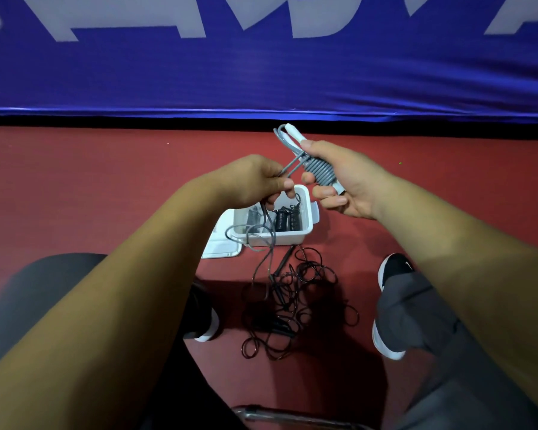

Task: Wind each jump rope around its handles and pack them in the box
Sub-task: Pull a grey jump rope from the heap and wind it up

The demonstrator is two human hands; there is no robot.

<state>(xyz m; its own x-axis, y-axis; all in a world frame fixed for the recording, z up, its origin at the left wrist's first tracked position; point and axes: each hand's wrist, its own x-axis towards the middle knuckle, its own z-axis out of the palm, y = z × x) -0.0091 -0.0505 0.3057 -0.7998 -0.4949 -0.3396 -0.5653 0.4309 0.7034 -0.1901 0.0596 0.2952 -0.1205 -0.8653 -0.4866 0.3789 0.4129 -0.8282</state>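
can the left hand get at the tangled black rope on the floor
Probably not yet: the left hand pinches the grey cord coiled round handles in the right hand. The tangled black rope lies uncovered on the red floor; once freed, likely yes.

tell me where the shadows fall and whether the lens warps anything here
Head view: the wide lens stretches both forearms toward the bottom corners; a dark shadow lies on the red floor on the near side of the white box, swallowing part of the black rope tangle; the left hand, right hand and grey rope are evenly lit and fairly sharp.
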